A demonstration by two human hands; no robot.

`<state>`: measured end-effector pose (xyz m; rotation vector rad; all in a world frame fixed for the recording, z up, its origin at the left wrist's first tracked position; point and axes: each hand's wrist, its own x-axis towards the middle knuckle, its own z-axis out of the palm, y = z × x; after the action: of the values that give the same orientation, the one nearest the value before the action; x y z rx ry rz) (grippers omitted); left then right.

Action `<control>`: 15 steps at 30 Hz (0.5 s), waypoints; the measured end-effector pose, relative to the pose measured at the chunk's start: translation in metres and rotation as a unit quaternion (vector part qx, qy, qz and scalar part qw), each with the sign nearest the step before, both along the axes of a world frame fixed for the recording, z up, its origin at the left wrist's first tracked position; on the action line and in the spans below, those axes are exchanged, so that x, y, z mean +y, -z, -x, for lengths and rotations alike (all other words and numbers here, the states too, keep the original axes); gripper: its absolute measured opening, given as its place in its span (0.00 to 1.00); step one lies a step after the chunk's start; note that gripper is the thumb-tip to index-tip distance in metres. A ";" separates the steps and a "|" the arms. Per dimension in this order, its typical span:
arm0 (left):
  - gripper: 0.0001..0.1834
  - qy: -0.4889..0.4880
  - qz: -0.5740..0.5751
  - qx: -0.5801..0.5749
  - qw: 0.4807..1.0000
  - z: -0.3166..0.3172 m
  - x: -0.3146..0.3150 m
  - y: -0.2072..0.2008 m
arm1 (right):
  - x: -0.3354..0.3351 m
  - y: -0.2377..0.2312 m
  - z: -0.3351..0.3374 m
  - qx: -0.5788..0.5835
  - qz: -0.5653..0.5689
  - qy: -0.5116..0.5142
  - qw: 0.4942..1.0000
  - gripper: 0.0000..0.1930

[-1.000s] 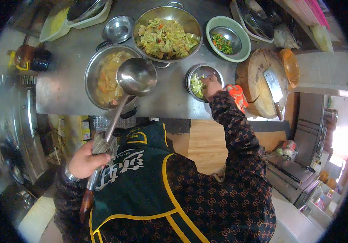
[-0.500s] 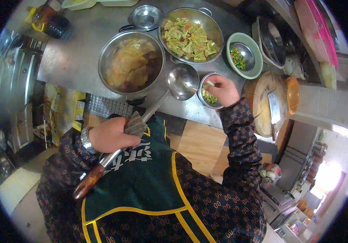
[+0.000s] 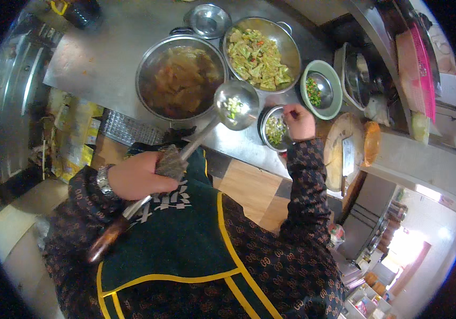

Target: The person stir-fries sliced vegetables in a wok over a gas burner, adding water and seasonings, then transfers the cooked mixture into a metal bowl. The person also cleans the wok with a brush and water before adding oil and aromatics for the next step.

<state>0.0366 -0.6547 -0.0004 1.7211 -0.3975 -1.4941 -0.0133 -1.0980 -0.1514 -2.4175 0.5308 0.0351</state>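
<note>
My left hand (image 3: 140, 175) is closed round the steel shaft of a long-handled ladle (image 3: 244, 114), a grey striped cloth (image 3: 171, 164) bunched at its fingers. The ladle's wooden grip (image 3: 108, 242) points toward my lap. In its bowl lies a little chopped scallion (image 3: 232, 105), level with the near rim of a steel pot (image 3: 141, 90) of brown broth with pale slices. My right hand (image 3: 300, 123) hovers at the right rim of a small steel bowl (image 3: 263, 129) of chopped scallions (image 3: 275, 131). Its fingers are curled together; whatever they hold, if anything, is hidden.
Behind stand a steel basin (image 3: 295, 53) of cooked cabbage and a shallow steel bowl (image 3: 207, 21). Rightward are a pale green basin (image 3: 337, 87) holding a bowl of chopped peppers, and a round chopping board (image 3: 335, 143) with a cleaver (image 3: 348, 156). The steel counter's front edge runs below.
Chopped scallion now lies in the ladle, which was empty before. My right hand has lifted from inside the small bowl to its right rim. The view has shifted slightly.
</note>
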 end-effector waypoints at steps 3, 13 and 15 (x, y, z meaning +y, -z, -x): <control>0.20 0.007 -0.026 0.004 1.000 -0.004 0.006 0.005 | -0.025 0.061 0.030 0.164 0.115 -0.055 0.978 0.11; 0.19 0.008 0.006 0.036 0.999 -0.015 -0.010 0.017 | -0.049 0.093 0.051 0.139 0.161 0.050 0.976 0.11; 0.18 0.009 0.010 0.026 1.000 -0.016 -0.011 0.016 | -0.028 0.049 0.043 0.053 -0.016 0.083 0.995 0.10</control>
<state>0.0527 -0.6659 -0.0164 1.6626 -0.4010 -1.5397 -0.0562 -1.1263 -0.2007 -2.3423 0.7729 0.0993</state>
